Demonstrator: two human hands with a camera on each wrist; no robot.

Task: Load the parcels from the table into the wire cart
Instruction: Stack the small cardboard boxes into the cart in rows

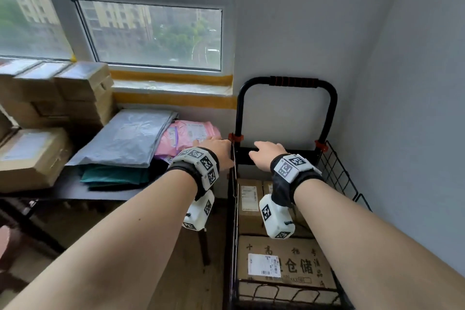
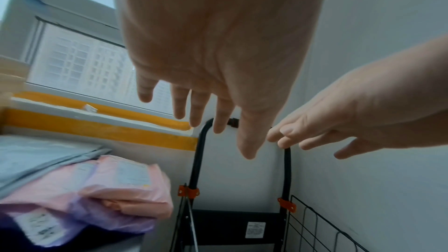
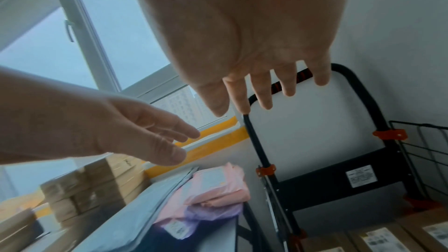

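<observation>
Here, both grips were empty with fingers loosely spread: the left hand (image 1: 216, 151) hovered just above the pink parcel (image 1: 186, 137) on the counter (image 1: 75, 192), the right hand (image 1: 266, 153) over the wire cart (image 1: 337, 173), where cardboard boxes (image 1: 284, 262) lay below it.

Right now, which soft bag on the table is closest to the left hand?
The pink bag, right beside the left hand. The grey bag lies farther left, and the green bag sits under the grey one.
</observation>
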